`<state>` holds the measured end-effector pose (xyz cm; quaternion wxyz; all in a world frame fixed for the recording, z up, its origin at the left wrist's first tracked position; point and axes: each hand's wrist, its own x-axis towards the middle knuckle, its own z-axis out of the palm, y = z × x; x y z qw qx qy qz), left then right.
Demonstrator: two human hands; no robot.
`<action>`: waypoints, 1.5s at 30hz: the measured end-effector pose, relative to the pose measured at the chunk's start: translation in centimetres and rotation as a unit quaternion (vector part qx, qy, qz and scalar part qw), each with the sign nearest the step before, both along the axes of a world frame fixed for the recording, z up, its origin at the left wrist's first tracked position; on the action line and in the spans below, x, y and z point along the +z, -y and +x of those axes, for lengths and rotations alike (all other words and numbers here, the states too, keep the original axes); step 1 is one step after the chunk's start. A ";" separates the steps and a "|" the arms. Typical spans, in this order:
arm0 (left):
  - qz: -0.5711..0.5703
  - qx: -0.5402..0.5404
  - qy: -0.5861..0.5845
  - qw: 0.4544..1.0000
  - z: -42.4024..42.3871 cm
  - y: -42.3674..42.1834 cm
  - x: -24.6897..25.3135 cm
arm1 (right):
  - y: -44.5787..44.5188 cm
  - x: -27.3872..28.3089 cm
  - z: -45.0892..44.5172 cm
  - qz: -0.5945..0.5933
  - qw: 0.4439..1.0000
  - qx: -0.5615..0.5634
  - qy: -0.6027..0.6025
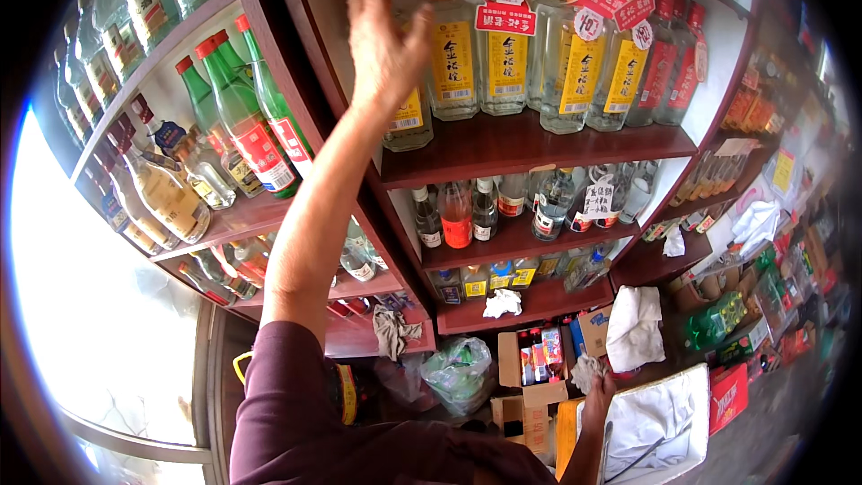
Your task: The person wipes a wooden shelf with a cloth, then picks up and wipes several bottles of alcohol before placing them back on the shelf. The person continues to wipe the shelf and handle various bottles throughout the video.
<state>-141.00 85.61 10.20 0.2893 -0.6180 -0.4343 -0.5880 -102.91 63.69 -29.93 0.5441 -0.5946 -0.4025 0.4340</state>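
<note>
My left hand (pixel 387 47) is raised before the leftmost clear glass bottle (pixel 407 121) on the upper shelf. Its thumb stands apart from its fingers, which reach up by the orange cap; the hand is slightly blurred and hides much of the bottle, so touch is unclear. Beside it stands a row of similar bottles (pixel 452 54) with yellow labels and orange caps, some carrying red-and-white tags. Low on the right, my right hand (pixel 601 387) grips a crumpled greyish cloth (pixel 588 373), above a white foam box (pixel 700 411).
Dark red wooden shelves (pixel 539 148) hold many glass bottles, including green bottles (pixel 232 114) at left. Rags (pixel 396 330) lie on lower ledges. Below are an open carton of bottles (pixel 510 358), a filled plastic bag (pixel 460 377) and a white folded cloth (pixel 635 327).
</note>
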 end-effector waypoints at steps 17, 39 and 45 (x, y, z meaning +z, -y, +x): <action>-0.200 -0.146 0.302 0.920 -2.1 -2.4 3.4 | 2.8 0.9 0.0 -0.010 0.997 -0.053 0.055; -0.120 -0.279 0.363 0.881 -3.8 23.6 -0.7 | -22.9 26.2 -21.5 0.464 0.817 0.070 0.335; -0.203 -0.177 0.384 0.883 -6.0 31.0 -5.3 | -24.8 26.4 -29.4 0.250 0.796 0.161 0.528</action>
